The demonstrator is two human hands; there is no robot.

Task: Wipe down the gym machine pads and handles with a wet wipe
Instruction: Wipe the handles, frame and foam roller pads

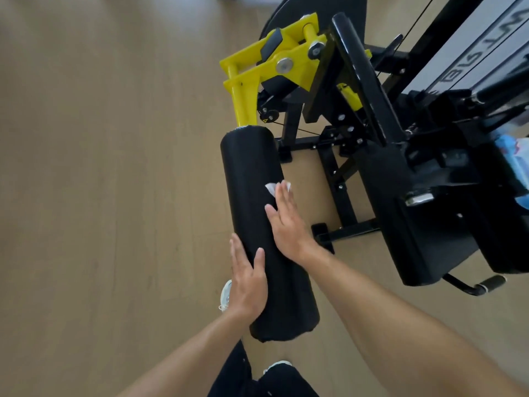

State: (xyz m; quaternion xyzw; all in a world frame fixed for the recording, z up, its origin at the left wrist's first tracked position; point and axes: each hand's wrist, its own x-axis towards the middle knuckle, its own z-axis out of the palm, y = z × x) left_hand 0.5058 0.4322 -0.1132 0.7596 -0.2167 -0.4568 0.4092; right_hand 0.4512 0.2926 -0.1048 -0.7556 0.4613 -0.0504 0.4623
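Right hand: the right hand (282, 222) lies flat on the roller pad (259, 224), fingers straight and close together, and presses the wet wipe (274, 188) under the fingertips.
Left hand: the left hand (247, 277) rests flat on the near left side of the same pad, fingers straight, thumb on top; it holds nothing and seems to steady the pad.
Wipe position: only a small white corner shows past the fingertips, about the middle of the pad, toward its right side.
Pad: long black cylinder, fixed at its far end to the yellow arm (243, 90) of the machine.
Step, as I judge: wiping along the pad; the far part near the yellow arm and the underside probably are not yet done.
Risk 1: the wipe is only pressed, not pinched, so it can slip out and fall on the floor (100, 196).
Risk 2: the pad may turn or swing under pressure if the steadying palm lifts.
Other parts: seat pad (429, 239) and handle (491, 283) wait at the right.
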